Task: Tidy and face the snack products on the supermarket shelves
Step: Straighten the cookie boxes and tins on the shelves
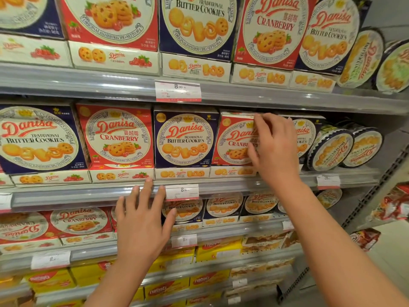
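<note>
- On the middle shelf (88, 197), we found most of the Danisa boxes already standing upright with their fronts out: a blue butter cookie box at the far left (37, 139), a red cranberry box (117, 138) just right of it, then another blue butter cookie box (184, 139).
- The red cranberry box under our right hand (234, 140) sat tilted a little against its neighbours, so we judged this one was the box in hand.
- Further right, the round tins (329, 147) leaned on their edges with the print turned sideways; we judged those still needed facing.
- On the shelf below, one cranberry box (22, 229) at the left read upside down, so work was left there too.
- Our right hand (273, 147) reached up and away from us, fingers curled over the front and top edge of the tilted cranberry box, gripping it.
- Our left hand (141, 220) was lower and to the left, fingers straight and spread, fingertips touching the middle shelf's front rail beside the price tag (182, 192); it held nothing.
</note>
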Action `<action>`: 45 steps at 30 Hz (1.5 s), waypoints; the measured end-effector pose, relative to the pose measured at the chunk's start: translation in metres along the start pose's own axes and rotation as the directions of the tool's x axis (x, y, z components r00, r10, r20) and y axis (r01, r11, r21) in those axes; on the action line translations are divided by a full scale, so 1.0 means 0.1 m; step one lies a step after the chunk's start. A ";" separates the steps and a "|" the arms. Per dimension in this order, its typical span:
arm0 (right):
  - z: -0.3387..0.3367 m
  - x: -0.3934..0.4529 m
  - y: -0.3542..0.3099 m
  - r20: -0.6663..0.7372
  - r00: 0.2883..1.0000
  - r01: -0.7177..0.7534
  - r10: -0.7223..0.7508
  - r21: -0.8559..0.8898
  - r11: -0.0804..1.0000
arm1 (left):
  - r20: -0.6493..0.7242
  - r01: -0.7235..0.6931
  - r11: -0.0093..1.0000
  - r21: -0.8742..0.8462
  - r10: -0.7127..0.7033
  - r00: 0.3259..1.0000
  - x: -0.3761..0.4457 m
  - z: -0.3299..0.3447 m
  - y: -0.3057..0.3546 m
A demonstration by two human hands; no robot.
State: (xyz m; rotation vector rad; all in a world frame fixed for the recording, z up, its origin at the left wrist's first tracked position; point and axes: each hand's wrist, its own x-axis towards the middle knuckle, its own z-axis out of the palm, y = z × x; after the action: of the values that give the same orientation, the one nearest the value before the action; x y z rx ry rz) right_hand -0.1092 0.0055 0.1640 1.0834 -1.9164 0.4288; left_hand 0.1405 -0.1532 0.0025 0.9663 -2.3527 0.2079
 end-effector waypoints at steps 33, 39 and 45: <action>-0.95 0.15 -0.24 0.241 0.942 0.086 -0.232 0.497 0.864 | -0.367 0.046 0.997 -0.065 -0.067 0.928 0.72 -1.34 -1.54; -0.89 0.17 -0.63 0.235 0.931 0.098 -0.281 0.580 0.808 | -0.240 0.113 0.988 0.103 -0.085 0.967 0.89 -1.41 -1.75; -0.83 0.14 -0.87 0.192 0.936 0.130 -0.297 0.594 0.794 | -0.434 0.031 0.999 0.031 -0.014 0.901 0.58 -1.44 -1.82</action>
State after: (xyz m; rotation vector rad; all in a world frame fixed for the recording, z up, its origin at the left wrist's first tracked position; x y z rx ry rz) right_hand 0.0018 0.0026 0.2129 1.8263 -1.9123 0.7939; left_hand 0.2973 -0.2694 0.1399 0.8602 -1.9321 0.4150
